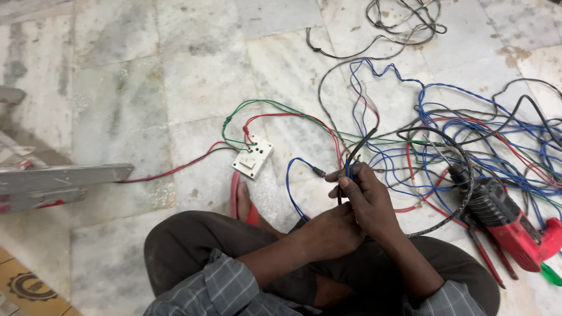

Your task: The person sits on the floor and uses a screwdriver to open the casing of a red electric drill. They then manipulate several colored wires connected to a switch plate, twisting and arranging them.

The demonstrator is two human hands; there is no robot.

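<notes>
Checked sleeve (228,287); left hand (328,234) state unclear, right hand (366,196) pinching blue wire (350,169). Risk: snagging floor-centre tangle (468,134), tugging switch box (252,157).

There is a single view, from a camera worn on the person's head, and it looks steeply down and a little forward onto the floor (175,76). It sits close: the person's own knees and checked sleeves fill the bottom edge of the frame, and the two hands come in from there, the right hand (366,196) just right of centre and the left hand (328,234) below it. The marble floor runs away toward the top edge. A tangle of wires (468,134) takes up the upper right, and a metal ladder leg (64,178) cuts in at middle left.
</notes>
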